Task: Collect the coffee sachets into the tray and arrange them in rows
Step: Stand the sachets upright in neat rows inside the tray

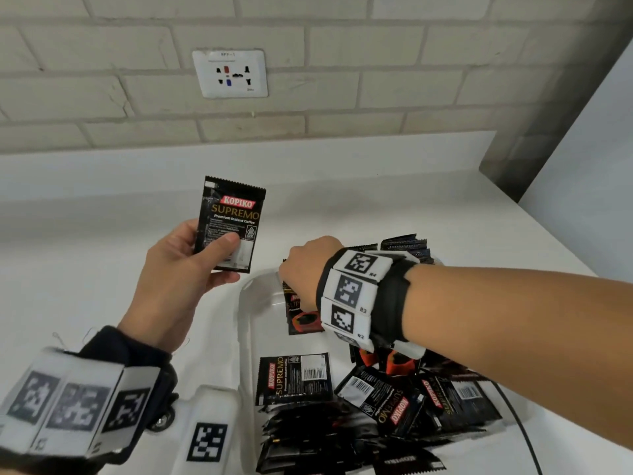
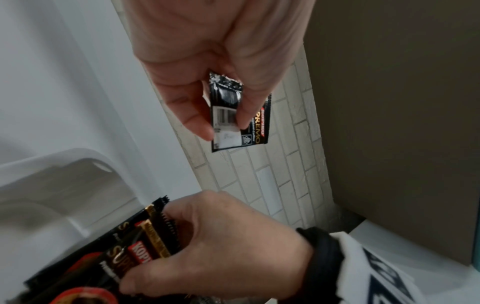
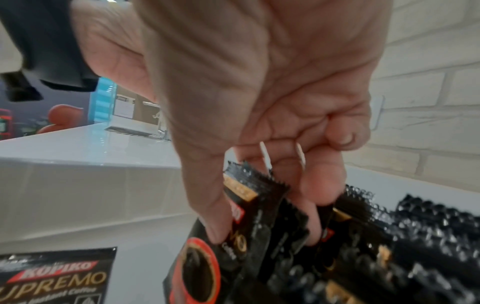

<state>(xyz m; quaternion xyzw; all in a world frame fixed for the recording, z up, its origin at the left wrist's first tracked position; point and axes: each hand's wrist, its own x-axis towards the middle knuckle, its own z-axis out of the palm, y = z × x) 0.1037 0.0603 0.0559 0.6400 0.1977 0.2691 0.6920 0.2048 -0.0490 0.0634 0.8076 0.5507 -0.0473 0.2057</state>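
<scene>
My left hand (image 1: 191, 258) holds one black Kopiko Supremo sachet (image 1: 228, 223) upright above the white counter, thumb across its lower front; in the left wrist view the same held sachet (image 2: 240, 115) is pinched between thumb and fingers. My right hand (image 1: 301, 269) reaches down into the clear tray (image 1: 255, 289) and grips a small stack of standing sachets (image 3: 259, 222) by their top edges. Several more sachets (image 1: 411, 399) lie in a loose heap in the tray, one flat sachet (image 1: 294, 377) near its left side.
The white counter (image 1: 102, 207) runs to a brick wall with a socket plate (image 1: 230, 73). A grey pillar (image 1: 548, 114) stands at the back right. A black cable (image 1: 520, 426) curves along the tray's right side.
</scene>
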